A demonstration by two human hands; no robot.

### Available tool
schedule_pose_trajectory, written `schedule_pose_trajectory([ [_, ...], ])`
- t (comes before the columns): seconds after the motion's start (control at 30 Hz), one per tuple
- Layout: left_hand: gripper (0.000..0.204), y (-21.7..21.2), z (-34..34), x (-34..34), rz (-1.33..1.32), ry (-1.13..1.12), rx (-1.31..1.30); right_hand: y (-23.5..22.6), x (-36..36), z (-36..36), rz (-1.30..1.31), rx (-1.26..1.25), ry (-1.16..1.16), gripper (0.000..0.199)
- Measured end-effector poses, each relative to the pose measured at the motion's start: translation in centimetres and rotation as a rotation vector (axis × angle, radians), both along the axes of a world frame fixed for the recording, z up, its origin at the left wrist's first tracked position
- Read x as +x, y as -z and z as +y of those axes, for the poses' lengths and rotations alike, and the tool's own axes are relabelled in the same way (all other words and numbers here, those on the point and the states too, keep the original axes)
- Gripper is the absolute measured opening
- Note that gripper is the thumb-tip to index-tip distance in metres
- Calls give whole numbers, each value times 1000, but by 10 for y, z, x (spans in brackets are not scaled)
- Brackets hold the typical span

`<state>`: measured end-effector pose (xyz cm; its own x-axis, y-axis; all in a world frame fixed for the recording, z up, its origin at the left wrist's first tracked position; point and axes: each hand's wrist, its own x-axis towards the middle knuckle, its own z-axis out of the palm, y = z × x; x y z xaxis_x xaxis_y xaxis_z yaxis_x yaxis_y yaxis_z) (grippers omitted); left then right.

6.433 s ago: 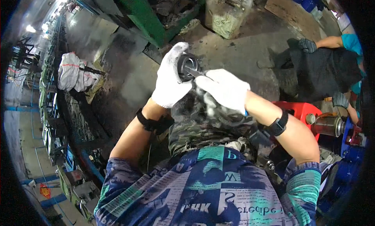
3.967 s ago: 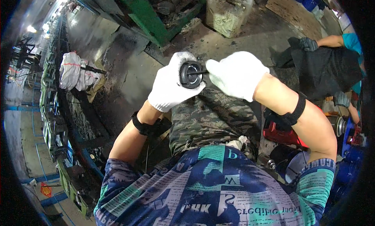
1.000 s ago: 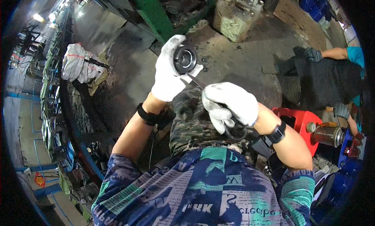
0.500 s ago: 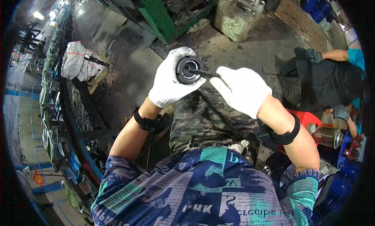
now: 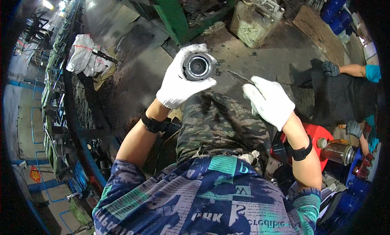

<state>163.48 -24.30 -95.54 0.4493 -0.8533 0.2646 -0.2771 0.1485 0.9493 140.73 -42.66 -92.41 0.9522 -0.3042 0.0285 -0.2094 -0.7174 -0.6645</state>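
Note:
My left hand [image 5: 178, 80], in a white glove, is wrapped round a black ring-shaped part [image 5: 198, 67] with a round recess and a bright inner rim facing up. To its right, my right hand [image 5: 271, 100], also gloved in white, is closed on a thin, dark, knife-like blade [image 5: 239, 77]. The blade's tip points up and left toward the black part, with a gap between them. Its handle is hidden inside the glove. Both hands are over my camouflage trousers [image 5: 223, 125].
A cloudy plastic jerrycan [image 5: 256, 22] stands beyond, beside a green metal frame [image 5: 170, 16]. At left lies a white sack [image 5: 83, 56]. On the right, a co-worker's gloved hand [image 5: 331, 68] holds dark sheeting [image 5: 337, 97]. A red container [image 5: 321, 133] and a glass jar [image 5: 339, 152] are nearby.
My right hand has drawn the blade out of the black part and moved right and toward me. The part's recessed face is now turned more squarely upward.

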Motion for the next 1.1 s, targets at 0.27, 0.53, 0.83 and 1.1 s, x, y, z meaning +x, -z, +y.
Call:
schedule_pose_trajectory([
  [0.27,74,3,-14,27,-142,6,-43,18,21,-4,-21,-37,19,32],
  [0.53,70,-10,-17,47,-632,-86,185,14,71,1,-125,-310,51,23],
  [0.83,57,-13,-8,62,-589,12,202,13,104,18,-108,-419,-52,24],
  [1.1,68,-3,-4,95,-519,-22,165,9,120,15,308,690,-96,38],
])
